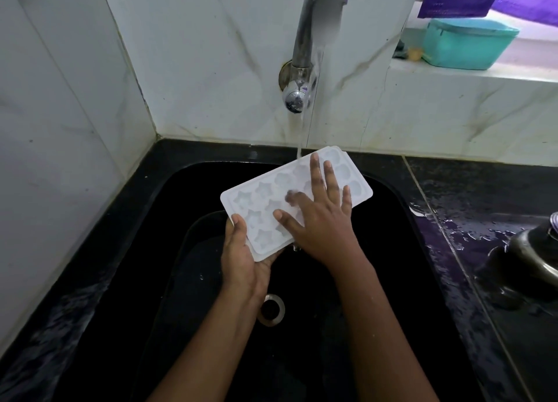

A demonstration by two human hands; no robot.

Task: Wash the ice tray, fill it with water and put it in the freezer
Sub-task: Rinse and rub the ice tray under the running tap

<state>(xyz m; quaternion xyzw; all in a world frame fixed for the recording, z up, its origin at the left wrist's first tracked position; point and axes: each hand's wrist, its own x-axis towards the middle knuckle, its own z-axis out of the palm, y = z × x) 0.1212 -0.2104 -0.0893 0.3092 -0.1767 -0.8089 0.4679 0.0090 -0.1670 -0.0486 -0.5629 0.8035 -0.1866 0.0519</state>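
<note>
**mid-wash on the ice tray, no fill yet**

Holding it tilted over the black sink, far end right under the stream from the running tap. Gripping the near corner with the left hand, thumb over the rim, palm underneath. Pressing on the star moulds with the right hand, fingers spread wide and flat, holding nothing. Looks like the wash step, so early days. Next up, probably: rinse every pocket, level the tray under the water, fill without slopping over.
</note>
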